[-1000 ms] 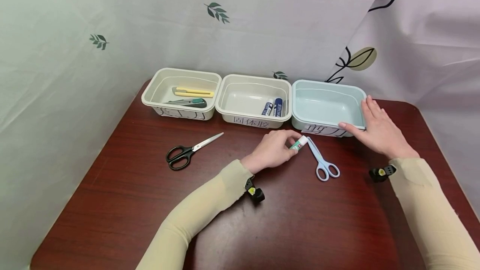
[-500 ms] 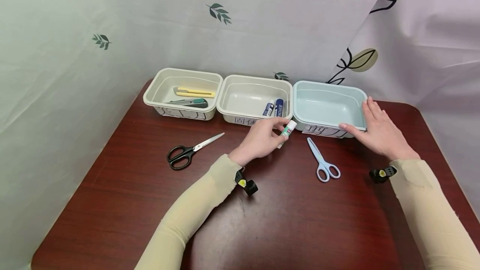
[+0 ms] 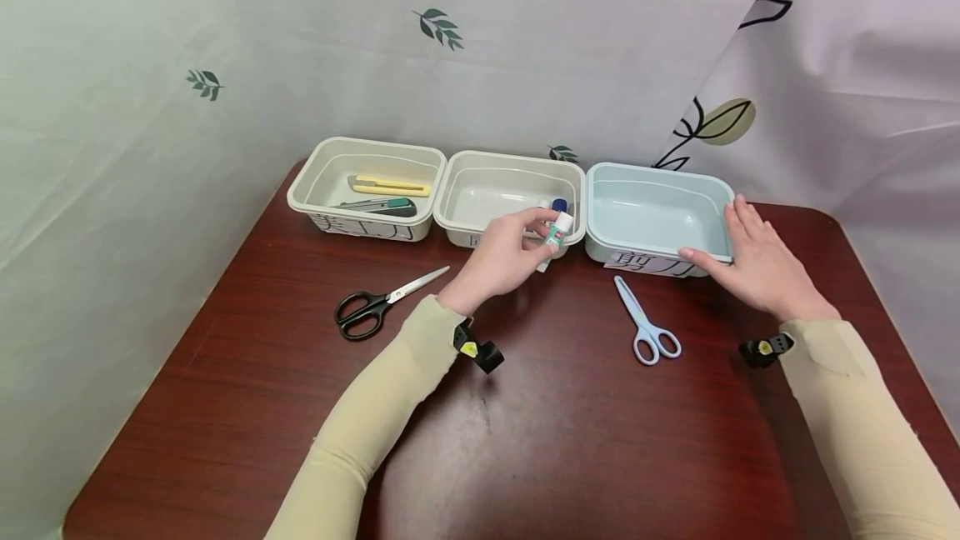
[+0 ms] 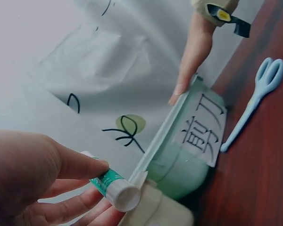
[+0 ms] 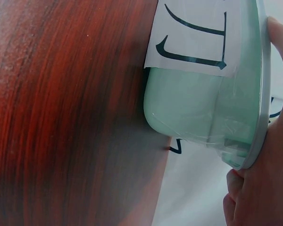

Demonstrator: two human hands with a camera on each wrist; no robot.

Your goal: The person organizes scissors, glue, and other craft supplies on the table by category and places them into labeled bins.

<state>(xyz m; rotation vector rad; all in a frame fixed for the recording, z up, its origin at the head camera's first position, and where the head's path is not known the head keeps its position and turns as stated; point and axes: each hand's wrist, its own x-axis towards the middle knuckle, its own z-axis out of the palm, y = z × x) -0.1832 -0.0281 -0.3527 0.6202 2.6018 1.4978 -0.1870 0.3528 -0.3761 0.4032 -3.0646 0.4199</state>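
Note:
Between thumb and fingers, my left hand [image 3: 498,257] pinches a green-and-white glue stick [image 3: 557,232] at the front right of the middle cream bin [image 3: 468,153]. Its white cap [image 4: 123,195] points away from the palm in the left wrist view. Behind it, inside that bin, two blue glue sticks [image 3: 559,205] are partly hidden by the hand. My right hand [image 3: 768,261] rests on the right end of the light blue bin [image 3: 660,173], with fairly straight fingers at the side and the thumb on the front rim.
The left cream bin [image 3: 315,165] contains a yellow utility knife [image 3: 390,186] and a green-and-black one [image 3: 386,205]. On the brown table [image 3: 585,440] lie black-handled scissors [image 3: 378,307] and light blue scissors [image 3: 645,323]. A patterned curtain [image 3: 487,48] hangs behind the bins.
My left hand has carried the green-and-white glue stick leftward and up from beside the light blue scissors to the middle bin's front edge. The right hand stays on the blue bin.

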